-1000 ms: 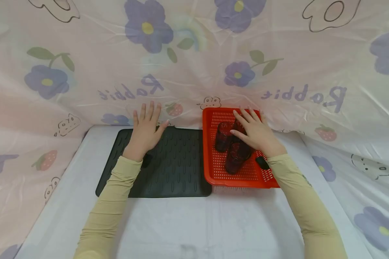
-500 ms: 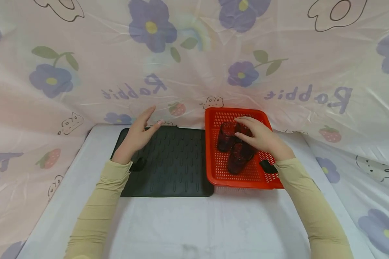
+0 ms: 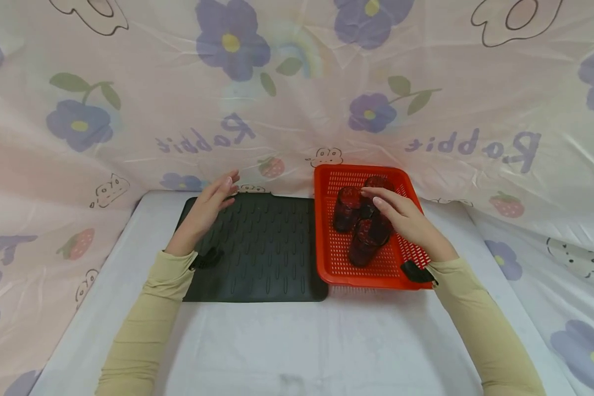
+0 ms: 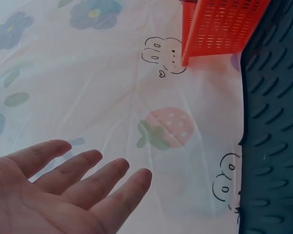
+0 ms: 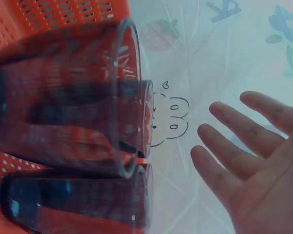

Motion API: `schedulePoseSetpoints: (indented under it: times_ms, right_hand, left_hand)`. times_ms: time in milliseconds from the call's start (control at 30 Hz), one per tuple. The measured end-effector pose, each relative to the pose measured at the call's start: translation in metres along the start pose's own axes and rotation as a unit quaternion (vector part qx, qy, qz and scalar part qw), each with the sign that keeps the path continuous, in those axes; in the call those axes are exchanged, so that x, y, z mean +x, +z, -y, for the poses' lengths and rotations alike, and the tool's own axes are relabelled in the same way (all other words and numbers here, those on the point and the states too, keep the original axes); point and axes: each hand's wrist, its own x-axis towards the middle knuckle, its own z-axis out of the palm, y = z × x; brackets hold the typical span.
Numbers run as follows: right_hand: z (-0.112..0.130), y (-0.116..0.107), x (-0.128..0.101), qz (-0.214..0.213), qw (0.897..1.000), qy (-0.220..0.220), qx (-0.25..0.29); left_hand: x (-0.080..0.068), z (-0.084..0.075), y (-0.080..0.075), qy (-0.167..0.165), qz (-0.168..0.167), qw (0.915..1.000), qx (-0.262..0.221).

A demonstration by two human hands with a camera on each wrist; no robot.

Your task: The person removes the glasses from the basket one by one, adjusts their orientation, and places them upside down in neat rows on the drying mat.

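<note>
My left hand (image 3: 205, 209) hovers over the left part of a dark ribbed mat (image 3: 272, 247), its fingers loosely bent and holding nothing. In the left wrist view the fingers of that hand (image 4: 73, 187) reach out apart from anything. Above the red perforated basket (image 3: 323, 231) is my right hand (image 3: 410, 221), relaxed and without a thing in it. Several dark reddish drinking glasses stand in the basket, including a left one (image 3: 347, 209) and a front one (image 3: 363, 245). Part of the group is hidden under the right hand. In the right wrist view a glass rim (image 5: 129, 97) is apart from the fingers.
A white cloth (image 3: 297, 335) covers the table in front of the mat and basket. Behind them hangs a patterned curtain (image 3: 297, 110), close to their far edges. The basket's left side adjoins the mat's right edge.
Both hands, earlier spread with fingers pointing away, have drawn back and turned so the palms face inward. The left moved left and the right shifted right. The glasses have stayed in place.
</note>
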Motion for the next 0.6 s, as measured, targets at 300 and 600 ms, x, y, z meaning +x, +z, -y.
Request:
schedulePoseSetpoints:
  times_ms: [300,600]
  right_hand:
    - [-0.003,-0.001,-0.016,0.025,0.994,0.026,0.104]
    - [-0.009,0.004,-0.029,0.041,0.989,0.045,0.137]
  left_hand:
    - [-0.006,0.007,-0.002,-0.003,0.022,0.995,-0.097]
    - [-0.016,0.021,-0.004,-0.02,0.02,0.984,-0.176]
